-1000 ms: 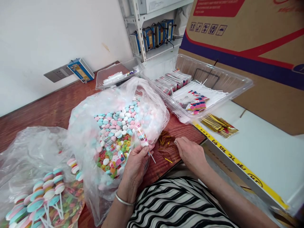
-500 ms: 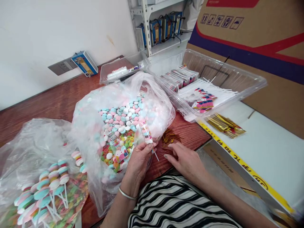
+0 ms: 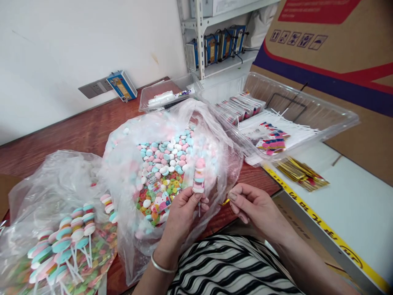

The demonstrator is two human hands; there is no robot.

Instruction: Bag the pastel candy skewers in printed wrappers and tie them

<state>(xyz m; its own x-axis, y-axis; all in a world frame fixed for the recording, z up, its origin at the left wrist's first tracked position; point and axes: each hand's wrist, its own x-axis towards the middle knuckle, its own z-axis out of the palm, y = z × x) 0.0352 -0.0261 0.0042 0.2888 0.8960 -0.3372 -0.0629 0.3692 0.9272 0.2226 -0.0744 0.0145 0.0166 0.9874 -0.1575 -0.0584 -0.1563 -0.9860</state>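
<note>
My left hand (image 3: 183, 208) is closed around the stick end of a wrapped candy skewer (image 3: 199, 174), stacked in pink, white and blue and held upright. To its right, my right hand (image 3: 256, 205) pinches a gold twist tie (image 3: 226, 202) between thumb and forefinger. Behind the left hand lies a large open plastic bag (image 3: 123, 147) of pastel candies (image 3: 164, 153) and ring gummies (image 3: 175, 182). Finished-looking candy skewers (image 3: 63, 239) rest on another clear bag (image 3: 49, 168) at the lower left.
A clear plastic tray (image 3: 331, 116) with white sticks (image 3: 291, 127) and printed wrappers (image 3: 239, 105) stands at the right. Near it lies a pack of gold twist ties (image 3: 302, 174). A smaller clear box (image 3: 145, 100), a cardboard box (image 3: 325, 57) and a metal shelf (image 3: 200, 45) are behind.
My right hand has risen from the loose twist ties on the table and now pinches one. The left hand has turned the candy skewer more upright. The view has shifted slightly.
</note>
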